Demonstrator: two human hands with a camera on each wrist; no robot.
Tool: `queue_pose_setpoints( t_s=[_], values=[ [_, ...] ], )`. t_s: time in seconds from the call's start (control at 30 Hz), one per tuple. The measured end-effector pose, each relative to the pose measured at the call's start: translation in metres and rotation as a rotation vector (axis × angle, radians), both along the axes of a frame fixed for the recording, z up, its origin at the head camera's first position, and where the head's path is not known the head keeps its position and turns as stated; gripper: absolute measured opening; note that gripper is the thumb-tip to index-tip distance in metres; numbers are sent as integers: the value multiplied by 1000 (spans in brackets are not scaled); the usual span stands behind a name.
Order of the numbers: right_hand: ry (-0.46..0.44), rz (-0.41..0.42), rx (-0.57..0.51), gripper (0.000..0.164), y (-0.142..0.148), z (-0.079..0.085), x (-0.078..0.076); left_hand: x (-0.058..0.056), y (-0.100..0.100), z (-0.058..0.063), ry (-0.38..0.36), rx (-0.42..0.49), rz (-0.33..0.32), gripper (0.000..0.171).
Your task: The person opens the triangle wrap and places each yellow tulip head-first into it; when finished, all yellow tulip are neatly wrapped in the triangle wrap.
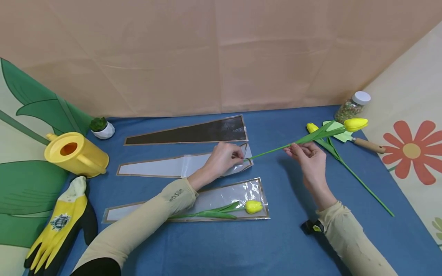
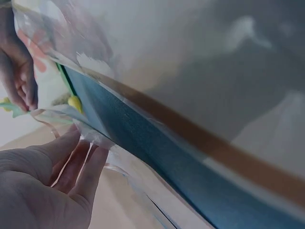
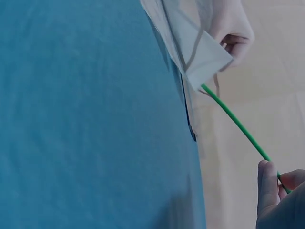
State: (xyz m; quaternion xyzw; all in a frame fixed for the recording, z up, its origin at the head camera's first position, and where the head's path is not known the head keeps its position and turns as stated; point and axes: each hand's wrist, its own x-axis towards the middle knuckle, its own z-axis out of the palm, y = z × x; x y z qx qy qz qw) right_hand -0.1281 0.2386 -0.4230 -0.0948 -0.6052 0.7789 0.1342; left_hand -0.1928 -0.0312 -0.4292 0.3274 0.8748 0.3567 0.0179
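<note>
My right hand [image 1: 309,161] pinches the green stem of a yellow artificial tulip [image 1: 355,124], below its leaves. The bloom points right, and the stem's tip reaches left to the mouth of a clear-fronted white flower sleeve [image 1: 148,168]. With fingertips and thumb, my left hand [image 1: 224,159] holds that sleeve's wide end; the left wrist view shows its plastic edge pinched by the fingers [image 2: 90,171]. In the right wrist view, the stem [image 3: 233,117] meets the lifted sleeve corner. Nearer me, a second sleeve [image 1: 115,214] holds another tulip [image 1: 253,207], partly hidden under my left forearm.
A dark sleeve [image 1: 207,132] lies farther back. Right of my right hand are a loose tulip [image 1: 359,180], a trowel [image 1: 367,145] and a lidded jar [image 1: 350,107]. On the left stand a yellow watering can [image 1: 77,153], a small potted plant [image 1: 103,130] and a work glove [image 1: 62,226].
</note>
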Motion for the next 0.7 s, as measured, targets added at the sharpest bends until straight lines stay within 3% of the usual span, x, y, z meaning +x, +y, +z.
queue_pose_setpoints(
  t_s=[0.43, 0.7],
  values=[
    [-56, 71, 6, 21, -9, -6, 1, -1, 2, -1, 13, 8, -3, 7],
    [-74, 96, -15, 19, -15, -10, 2, 1, 3, 0, 41, 10, -3, 8]
  ],
)
